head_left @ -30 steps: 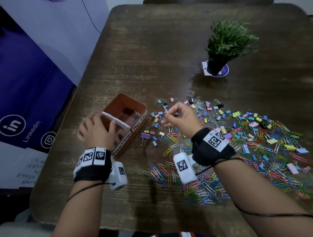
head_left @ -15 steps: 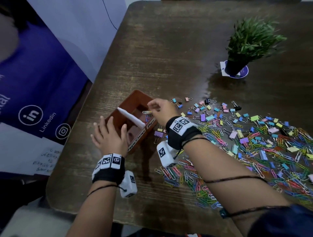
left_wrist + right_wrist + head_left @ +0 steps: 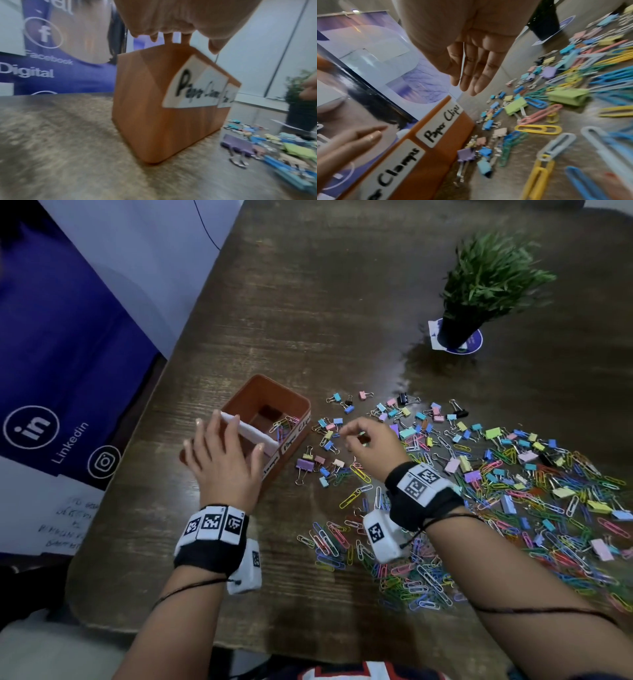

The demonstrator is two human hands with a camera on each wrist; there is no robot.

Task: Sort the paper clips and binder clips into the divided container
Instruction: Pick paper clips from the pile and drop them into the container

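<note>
A brown divided container stands at the table's left, split by a white divider. Its labels read "Paper Clips" and "Clamps". A few paper clips lie in the far compartment. My left hand lies over the near compartment with straight, spread fingers, fingertips touching the rim. My right hand hovers just right of the container above scattered binder clips; its fingers are relaxed and hold nothing. A purple binder clip lies beside the container.
A wide heap of coloured paper clips and binder clips covers the table's right half and stretches toward the front edge. A potted plant stands at the back right. A blue banner hangs beyond the table's left edge.
My right hand carried a clip over the far compartment, let it go and drew back right over the binder clips. My left hand went from gripping the container's near end to lying flat on it.
</note>
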